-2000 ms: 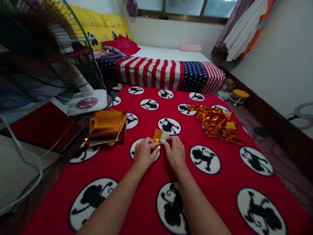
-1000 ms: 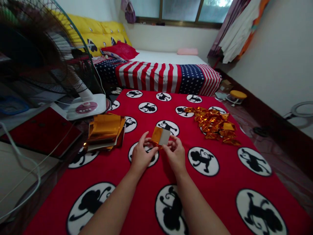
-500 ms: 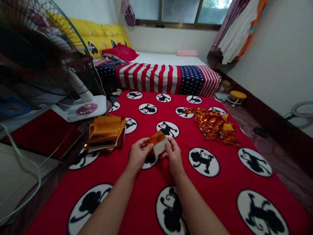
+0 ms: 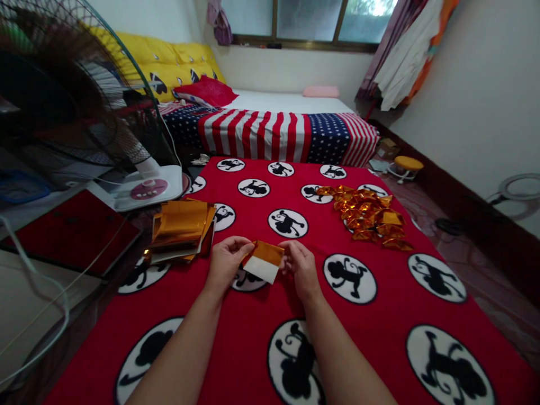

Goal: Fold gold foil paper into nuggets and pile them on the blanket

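A small sheet of gold and white paper, folded along its gold part, is held just above the red cloth. My left hand pinches its left corner between thumb and fingers. At the right corner, my right hand has its fingers closed on the paper's edge. To the left lies a stack of gold foil sheets. Several folded shiny gold pieces are heaped on the cloth to the right.
An electric fan stands at the left beside a dark red board. Beyond the cloth is a bed with a striped cover. A yellow stool is on the floor at the right.
The paper has turned so that its white part faces toward me, with the gold part behind. My left hand has shifted slightly left, and the paper is lower.
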The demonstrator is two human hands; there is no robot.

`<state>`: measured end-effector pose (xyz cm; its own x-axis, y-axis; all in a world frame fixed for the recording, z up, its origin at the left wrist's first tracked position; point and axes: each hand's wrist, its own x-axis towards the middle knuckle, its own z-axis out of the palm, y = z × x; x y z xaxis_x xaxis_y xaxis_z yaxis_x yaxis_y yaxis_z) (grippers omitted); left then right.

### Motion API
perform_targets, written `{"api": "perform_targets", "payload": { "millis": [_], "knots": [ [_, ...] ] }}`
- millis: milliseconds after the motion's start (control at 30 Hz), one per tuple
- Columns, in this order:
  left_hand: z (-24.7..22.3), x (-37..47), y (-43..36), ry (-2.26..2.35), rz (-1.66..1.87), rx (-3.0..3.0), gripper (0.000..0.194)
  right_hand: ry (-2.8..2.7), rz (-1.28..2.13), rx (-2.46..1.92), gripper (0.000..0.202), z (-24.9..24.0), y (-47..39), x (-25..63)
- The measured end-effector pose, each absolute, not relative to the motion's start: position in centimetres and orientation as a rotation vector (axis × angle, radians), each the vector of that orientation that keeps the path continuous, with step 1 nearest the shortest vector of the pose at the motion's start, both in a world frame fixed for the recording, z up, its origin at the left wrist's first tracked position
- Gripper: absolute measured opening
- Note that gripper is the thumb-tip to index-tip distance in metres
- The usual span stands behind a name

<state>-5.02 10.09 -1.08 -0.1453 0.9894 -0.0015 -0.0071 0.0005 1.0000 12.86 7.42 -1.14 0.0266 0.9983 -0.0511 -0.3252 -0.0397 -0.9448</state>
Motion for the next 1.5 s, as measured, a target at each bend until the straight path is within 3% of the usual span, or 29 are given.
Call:
{"api": "perform_targets", "payload": {
  "millis": [167,633,767,1000,1167,1500],
  "knots": [
    [0.9,-6.2,11.1,1.243,1.091,1.247,0.034,-1.247,1.142,-1.009,0.017,-1.1,7.9,14.2],
    [1.5,-4.8,14.4,1.027,0.66,1.657,0.018,-1.753,0.9,-1.012,0.038,-1.8,7.8,14.4],
    [1.1,-3.7,14.9,1.049,0.684,1.799,0.012,-1.837,0.831,-1.073,0.042,-1.9,7.7,14.6],
    [-0.1,-2.8,13.7,1.29,0.96,2.283,0.012,-1.963,0.754,-1.141,0.03,-1.6,7.5,15.0],
    [0.4,-3.7,11.6,1.268,0.766,2.374,0.004,-2.015,0.754,-1.158,0.032,-1.5,7.4,15.2],
    [-0.4,-5.9,8.8,1.165,0.846,2.22,0.017,-2.002,0.893,-1.1,0.032,-1.3,7.3,15.5]
  ]
}}
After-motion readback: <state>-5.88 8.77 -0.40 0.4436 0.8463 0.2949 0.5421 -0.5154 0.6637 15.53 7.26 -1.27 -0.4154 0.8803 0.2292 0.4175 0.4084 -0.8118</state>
